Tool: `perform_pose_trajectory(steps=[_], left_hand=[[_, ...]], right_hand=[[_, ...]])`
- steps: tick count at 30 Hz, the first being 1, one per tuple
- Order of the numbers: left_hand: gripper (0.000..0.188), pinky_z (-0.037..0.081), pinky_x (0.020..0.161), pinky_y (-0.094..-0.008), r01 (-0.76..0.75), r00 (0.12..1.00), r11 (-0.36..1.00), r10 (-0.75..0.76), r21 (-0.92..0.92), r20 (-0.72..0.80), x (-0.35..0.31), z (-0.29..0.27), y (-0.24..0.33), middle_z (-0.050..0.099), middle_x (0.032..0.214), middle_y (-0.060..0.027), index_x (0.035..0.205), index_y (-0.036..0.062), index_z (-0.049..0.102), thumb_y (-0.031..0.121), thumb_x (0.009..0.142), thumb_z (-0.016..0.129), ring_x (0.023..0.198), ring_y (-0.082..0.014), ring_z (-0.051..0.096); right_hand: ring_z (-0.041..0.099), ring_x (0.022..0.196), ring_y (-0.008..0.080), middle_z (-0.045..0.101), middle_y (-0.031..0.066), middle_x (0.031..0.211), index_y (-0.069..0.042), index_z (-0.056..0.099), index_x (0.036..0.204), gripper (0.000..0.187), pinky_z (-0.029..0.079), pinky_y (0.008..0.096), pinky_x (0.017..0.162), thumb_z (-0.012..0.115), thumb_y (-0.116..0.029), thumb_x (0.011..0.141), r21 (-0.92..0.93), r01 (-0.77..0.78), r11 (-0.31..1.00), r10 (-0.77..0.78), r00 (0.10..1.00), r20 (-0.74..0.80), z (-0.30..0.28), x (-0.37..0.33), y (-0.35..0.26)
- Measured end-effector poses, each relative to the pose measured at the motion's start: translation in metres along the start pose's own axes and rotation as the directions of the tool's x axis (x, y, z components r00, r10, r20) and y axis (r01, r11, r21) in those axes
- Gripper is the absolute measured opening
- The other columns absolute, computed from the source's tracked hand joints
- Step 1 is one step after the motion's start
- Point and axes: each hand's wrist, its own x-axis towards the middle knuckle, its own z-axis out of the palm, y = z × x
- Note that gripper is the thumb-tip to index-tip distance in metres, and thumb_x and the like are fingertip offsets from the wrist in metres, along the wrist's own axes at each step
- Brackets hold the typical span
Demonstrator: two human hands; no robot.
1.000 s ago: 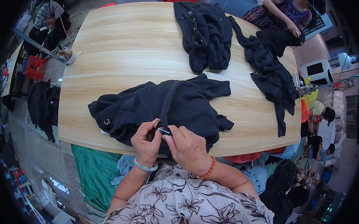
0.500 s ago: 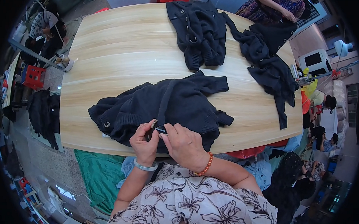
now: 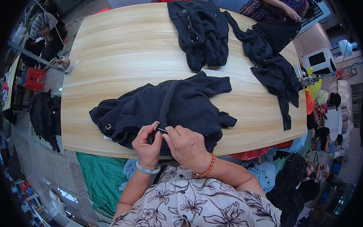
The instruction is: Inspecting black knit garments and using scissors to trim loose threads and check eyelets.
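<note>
At far left, a red plastic stool (image 3: 34, 79) stood on the floor, with dark cloth (image 3: 44, 118) hanging just below it in the view. Next came a pale wood-grain counter (image 3: 111, 51). Along its near edge lay a rumpled black knit garment (image 3: 186, 103), its ribbed part and one round button toward the left. Over its near edge, the left hand (image 3: 148, 142), a pale bangle at its wrist, pinched between thumb and forefinger. The right hand (image 3: 186, 147), wearing orange beads, closed on a small dark piece (image 3: 162, 130) between the two, too small to identify. Beyond lay a second black knit (image 3: 206, 36); at right, a third (image 3: 271, 66), near a co-worker's hand (image 3: 293, 14).
</note>
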Motion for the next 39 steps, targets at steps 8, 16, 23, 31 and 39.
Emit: perform_pose_trajectory(steps=[8,16,23,31,39], left_hand=[[0.029,0.047,0.078,-0.0194,0.167,0.986,0.972,-0.161,-0.163,0.049,0.002,-0.001,-0.003,0.065,0.098,-0.0036,0.111,-0.0048,0.068,-0.010,0.083,0.068,0.088,-0.0076,0.059],[0.021,0.045,0.074,-0.0187,0.137,0.984,0.983,-0.121,-0.120,0.134,-0.002,-0.002,-0.011,0.063,0.095,-0.0013,0.104,-0.0038,0.068,-0.009,0.084,0.067,0.082,-0.0060,0.057],[0.029,0.045,0.074,-0.0167,0.275,0.961,0.931,-0.258,-0.239,0.098,0.000,-0.016,0.002,0.064,0.095,0.0014,0.114,-0.0036,0.068,-0.008,0.085,0.069,0.082,-0.0045,0.057],[0.030,0.048,0.088,-0.0218,0.279,0.952,0.880,-0.305,-0.384,-0.006,0.009,-0.046,-0.008,0.069,0.105,-0.0056,0.116,-0.0053,0.066,-0.005,0.086,0.069,0.093,-0.0096,0.062],[0.032,0.048,0.092,-0.0230,0.286,0.947,0.844,-0.323,-0.454,-0.002,0.015,-0.057,-0.001,0.067,0.111,-0.0085,0.119,-0.0050,0.063,-0.006,0.087,0.068,0.100,-0.0124,0.063]], right_hand=[[0.064,0.064,0.0257,0.061,0.0086,0.079,-0.003,0.063,0.106,0.021,0.049,0.0336,0.053,0.066,-0.017,0.090,0.108,-0.056,0.993,0.066,0.994,-0.088,-0.006,0.002,0.011],[0.065,0.064,0.0209,0.066,0.0110,0.077,-0.002,0.066,0.103,0.027,0.051,0.0287,0.060,0.073,-0.018,0.083,0.503,-0.074,0.861,0.066,0.997,0.034,0.019,0.026,0.031],[0.040,0.059,-0.0001,0.052,-0.0063,0.064,0.000,0.066,0.087,0.012,0.033,0.0199,0.051,0.071,-0.011,0.089,0.694,-0.245,0.677,0.341,0.940,0.000,0.031,0.038,0.064],[0.038,0.057,-0.0009,0.063,-0.0051,0.089,-0.004,0.064,0.106,0.034,0.033,0.0179,0.051,0.081,-0.018,0.080,0.705,-0.262,0.659,0.230,0.963,0.142,0.035,0.022,0.066],[0.065,0.090,0.0263,0.060,0.0113,0.102,-0.002,0.059,0.114,0.043,0.053,0.0308,0.077,0.074,-0.006,0.074,0.561,-0.101,0.822,0.112,0.994,0.015,0.093,0.016,0.037]])
